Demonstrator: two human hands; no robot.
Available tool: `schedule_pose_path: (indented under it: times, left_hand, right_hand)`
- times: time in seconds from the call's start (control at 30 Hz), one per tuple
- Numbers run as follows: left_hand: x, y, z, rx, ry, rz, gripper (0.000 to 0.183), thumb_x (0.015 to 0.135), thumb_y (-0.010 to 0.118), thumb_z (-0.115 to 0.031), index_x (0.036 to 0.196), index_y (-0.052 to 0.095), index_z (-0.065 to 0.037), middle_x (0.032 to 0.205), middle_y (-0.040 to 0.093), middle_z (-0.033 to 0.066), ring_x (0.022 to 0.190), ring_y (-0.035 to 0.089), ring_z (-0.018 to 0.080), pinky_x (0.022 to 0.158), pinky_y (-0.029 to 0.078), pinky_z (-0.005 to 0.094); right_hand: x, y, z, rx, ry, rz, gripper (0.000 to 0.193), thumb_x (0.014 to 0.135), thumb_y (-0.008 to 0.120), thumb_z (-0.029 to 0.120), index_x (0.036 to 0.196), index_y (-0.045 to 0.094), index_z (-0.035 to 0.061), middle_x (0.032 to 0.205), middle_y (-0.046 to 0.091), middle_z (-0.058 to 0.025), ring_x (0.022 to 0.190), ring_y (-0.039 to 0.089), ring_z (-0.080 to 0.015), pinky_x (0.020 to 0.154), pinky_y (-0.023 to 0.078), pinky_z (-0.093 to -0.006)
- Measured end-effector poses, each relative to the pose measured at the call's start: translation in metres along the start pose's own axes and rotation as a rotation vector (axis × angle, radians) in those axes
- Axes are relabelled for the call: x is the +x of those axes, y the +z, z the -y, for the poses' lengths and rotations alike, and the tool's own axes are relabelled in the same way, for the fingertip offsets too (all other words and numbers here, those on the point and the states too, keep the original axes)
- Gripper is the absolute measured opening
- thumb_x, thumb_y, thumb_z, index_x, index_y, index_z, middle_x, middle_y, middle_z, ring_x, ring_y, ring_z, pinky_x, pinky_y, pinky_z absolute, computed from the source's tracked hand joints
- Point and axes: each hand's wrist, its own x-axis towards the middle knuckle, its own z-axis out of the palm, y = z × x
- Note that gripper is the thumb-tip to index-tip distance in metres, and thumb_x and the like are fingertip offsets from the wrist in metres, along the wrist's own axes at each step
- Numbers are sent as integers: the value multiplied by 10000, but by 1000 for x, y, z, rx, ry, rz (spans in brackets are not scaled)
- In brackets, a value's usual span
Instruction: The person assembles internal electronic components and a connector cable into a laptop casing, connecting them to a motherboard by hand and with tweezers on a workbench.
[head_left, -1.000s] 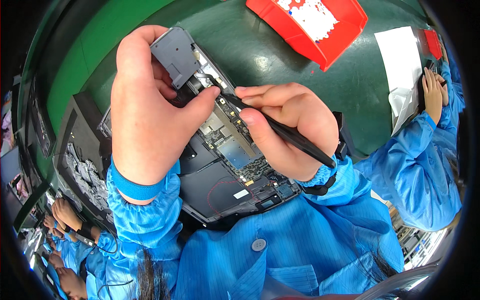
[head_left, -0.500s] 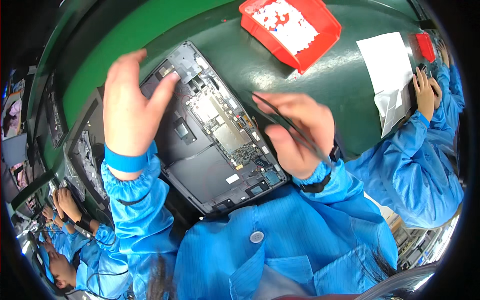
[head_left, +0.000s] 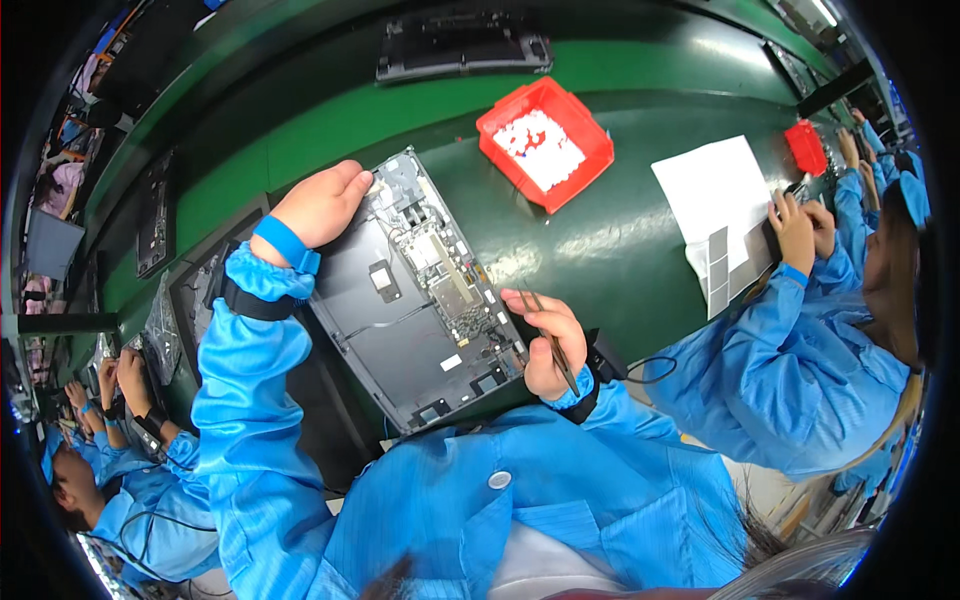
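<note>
An opened laptop base (head_left: 395, 365) lies tilted in front of me, its dark inside facing up. A circuit board (head_left: 428, 252) runs along its right side, and thin wires cross the casing. My left hand (head_left: 318, 207) is closed over the upper left edge of the base, fingers together; the fingertips are partly hidden. Beside the lower right edge, my right hand (head_left: 545, 372) holds dark tweezers (head_left: 565, 367) between thumb and fingers. Their tips point up and away from me, apart from the board.
Beyond the laptop stands a red bin (head_left: 592, 135) of small white pieces (head_left: 540, 150). White sheets (head_left: 705, 180) lie at the right, near a co-worker's hands (head_left: 797, 238). Another laptop part (head_left: 460, 62) rests at the back. Clear plastic wrap (head_left: 163, 325) and another person's hand (head_left: 130, 378) are at the left.
My left hand, raised over the laptop with its thumb spread, has closed on the upper left edge. The view has shifted, showing more of the bench. The tweezers are still in my right hand.
</note>
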Motion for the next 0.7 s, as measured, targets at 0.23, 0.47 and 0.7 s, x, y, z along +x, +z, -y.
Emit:
schedule_pose_path:
  times: [0.23,0.47,0.7]
  left_hand:
    - [29,-79,104,-92,-217,-150,388,939,398,-308,1098,528,23,1071,580,194,1028,538,302,891,398,327]
    - [56,-106,315,644,-426,-276,360,912,327,-213,1110,544,-5,1084,575,221,1015,543,369,908,413,403]
    - [96,-81,249,644,-749,-378,292,816,434,-183,958,640,-32,1018,606,194,934,585,371,811,474,436]
  right_hand:
    - [7,-14,-15,58,139,-363,276,946,395,230,1076,423,-11,1066,532,-211,980,571,-372,797,507,-407]
    - [4,-15,-24,67,218,-324,228,944,387,166,1057,429,-27,1081,505,-195,986,571,-369,790,506,-416]
    - [12,-19,-26,61,219,-259,243,944,382,178,1052,420,-37,1063,516,-234,963,577,-364,777,515,-391]
